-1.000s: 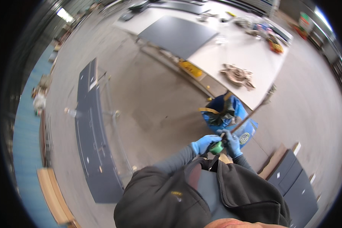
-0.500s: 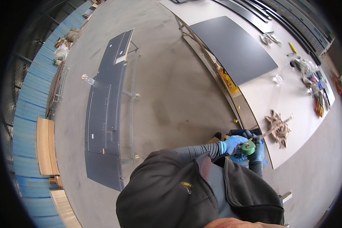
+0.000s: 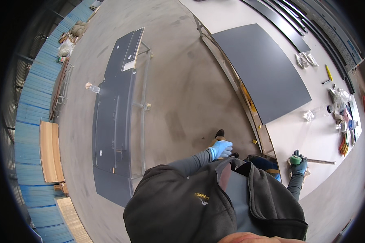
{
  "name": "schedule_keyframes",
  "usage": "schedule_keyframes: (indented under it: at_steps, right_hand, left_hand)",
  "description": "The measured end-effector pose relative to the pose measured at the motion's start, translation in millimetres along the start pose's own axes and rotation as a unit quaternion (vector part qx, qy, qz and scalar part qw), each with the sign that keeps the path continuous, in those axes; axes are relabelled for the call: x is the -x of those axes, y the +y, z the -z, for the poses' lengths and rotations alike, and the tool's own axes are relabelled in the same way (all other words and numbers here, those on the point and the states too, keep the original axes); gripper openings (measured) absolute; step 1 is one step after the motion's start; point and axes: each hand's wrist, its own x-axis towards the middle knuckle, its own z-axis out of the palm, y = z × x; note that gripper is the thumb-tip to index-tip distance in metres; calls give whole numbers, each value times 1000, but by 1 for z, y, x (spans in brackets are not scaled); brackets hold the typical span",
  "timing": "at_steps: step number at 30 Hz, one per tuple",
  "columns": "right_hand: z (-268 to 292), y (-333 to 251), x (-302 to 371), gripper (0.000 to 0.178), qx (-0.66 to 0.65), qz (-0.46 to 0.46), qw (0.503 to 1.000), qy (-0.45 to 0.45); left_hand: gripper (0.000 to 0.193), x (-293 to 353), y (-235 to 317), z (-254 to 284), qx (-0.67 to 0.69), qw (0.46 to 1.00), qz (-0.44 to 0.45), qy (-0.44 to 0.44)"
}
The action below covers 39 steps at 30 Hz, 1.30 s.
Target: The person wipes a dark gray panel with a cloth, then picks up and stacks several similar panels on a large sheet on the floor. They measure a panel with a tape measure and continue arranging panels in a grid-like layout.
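Note:
My left hand, in a light blue glove, is held in front of my body over the floor. Its fingers stretch to the right and nothing shows in them. At the near edge of the white table, my right hand is closed around a round green tape measure. A narrow brownish strip points right from beside this hand; I cannot tell whether it joins the tape measure. The hand mostly covers a crumpled beige cloth beneath it. Farther along the table lies a large dark grey panel.
A clear bottle, gloves, a yellow-handled tool and a white cloth lie on the table. Long dark strips line its far side. At left, grey panels rest on a metal stand; wooden boards lean against the blue wall.
My hands have parted. The left has let go of the tape measure and moved left; the right has carried it right, over the table and the beige cloth. The view has shifted slightly.

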Motion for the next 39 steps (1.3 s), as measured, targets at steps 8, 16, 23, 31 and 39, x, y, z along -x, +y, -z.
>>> schedule_keyframes:
  at_steps: [8, 16, 23, 31, 39]
  right_hand:
    - [-80, 63, 90, 43, -44, -88, 912, -398]
    - [-257, 154, 142, 52, 209, -81, 929, -295]
    - [-334, 172, 116, 61, 377, -13, 870, -318]
    - [-415, 209, 83, 36, 443, -130, 785, -414]
    - [-525, 294, 115, 20, 520, -312, 641, -470]
  left_hand:
    - [37, 1, 132, 12, -189, 971, -88, 114]
    - [52, 17, 240, -72, -296, 931, -198, -81]
    - [55, 30, 290, -95, -387, 884, -239, -109]
    - [33, 10, 309, -96, -151, 940, -306, -33]
    - [32, 65, 360, 47, 76, 850, -505, 131]
